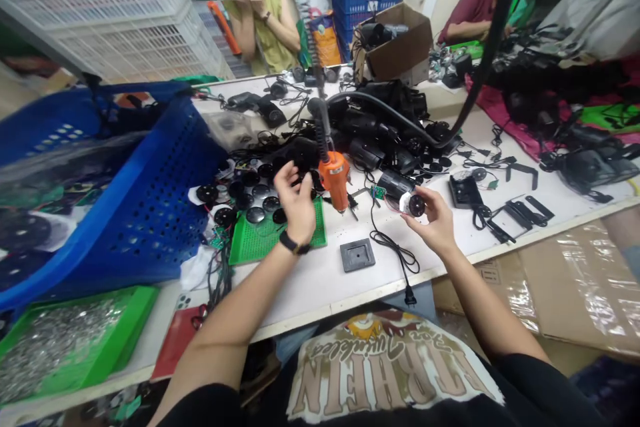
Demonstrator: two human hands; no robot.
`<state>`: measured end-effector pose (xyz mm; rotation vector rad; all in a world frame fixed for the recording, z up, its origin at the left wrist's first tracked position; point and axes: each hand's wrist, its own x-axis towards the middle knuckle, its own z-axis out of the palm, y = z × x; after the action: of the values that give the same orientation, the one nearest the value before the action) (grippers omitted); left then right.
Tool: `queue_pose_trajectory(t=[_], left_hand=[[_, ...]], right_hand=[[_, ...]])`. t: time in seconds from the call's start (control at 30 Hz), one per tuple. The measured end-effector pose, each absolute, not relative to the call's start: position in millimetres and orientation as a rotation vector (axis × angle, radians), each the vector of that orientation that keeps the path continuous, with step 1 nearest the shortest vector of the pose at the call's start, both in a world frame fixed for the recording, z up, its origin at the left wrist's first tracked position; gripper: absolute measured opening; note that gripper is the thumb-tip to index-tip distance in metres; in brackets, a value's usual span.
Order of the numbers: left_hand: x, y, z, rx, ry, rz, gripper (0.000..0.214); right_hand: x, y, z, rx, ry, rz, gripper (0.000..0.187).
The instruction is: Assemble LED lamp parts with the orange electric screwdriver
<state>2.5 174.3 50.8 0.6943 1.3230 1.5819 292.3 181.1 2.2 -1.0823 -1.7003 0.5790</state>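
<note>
Workbench [320,283]: crowded
Left hand [299,208]: fingers loosely spread, empty, beside the orange screwdriver [335,180]; a bump might swing it
Right hand [438,221]: you pinch the round part [417,205] beside the black tube [394,183]; slackening could drop it

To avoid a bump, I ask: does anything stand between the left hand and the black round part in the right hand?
Yes: in this view, the orange screwdriver hangs between the left hand and the black round part. Exact depth is unclear.
</note>
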Motion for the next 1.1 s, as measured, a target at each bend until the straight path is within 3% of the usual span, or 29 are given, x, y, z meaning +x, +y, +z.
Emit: queue_pose_trajectory(t=[0.07, 0.13, 0.23, 0.33, 0.43, 0.57, 0.87, 1.1], left_hand=[[16.9, 130.7, 47.5, 0.841, 1.474, 1.952, 0.089], [33.5, 93.6, 46.9, 1.060, 1.499, 2.094, 0.071], [56.0, 64.4, 55.4, 1.620, 1.245, 1.733, 0.047], [68.6, 64.0, 69.6, 1.677, 1.074, 1.359, 0.055], [72.7, 70.3, 77.0, 1.571, 1.018, 1.224, 0.057], [75.9, 70.2, 72.3, 1.204, 0.950, 1.301, 0.048], [77.3, 57.2, 78.0, 0.604, 0.859, 1.293, 0.052], [78.2, 53.4, 77.4, 0.561, 0.815, 1.341, 0.048]], right_hand=[[297.3, 166.5, 21.0, -0.976, -1.689, 0.702, 0.054], [295.7, 153.7, 38.4, -0.868, -1.632, 0.898, 0.054], [283.0, 140.1, 53.7, -0.733, -1.497, 1.185, 0.057], [266.6, 132.4, 54.4, -0.615, -1.424, 1.349, 0.057], [256.1, 129.8, 51.1, -0.614, -1.388, 1.443, 0.057], [254.0, 132.4, 56.0, -0.699, -1.427, 1.538, 0.061], [251.5, 126.1, 82.7, -0.679, -1.596, 1.168, 0.014], [244.3, 122.6, 90.6, -0.639, -1.571, 1.247, 0.010]])
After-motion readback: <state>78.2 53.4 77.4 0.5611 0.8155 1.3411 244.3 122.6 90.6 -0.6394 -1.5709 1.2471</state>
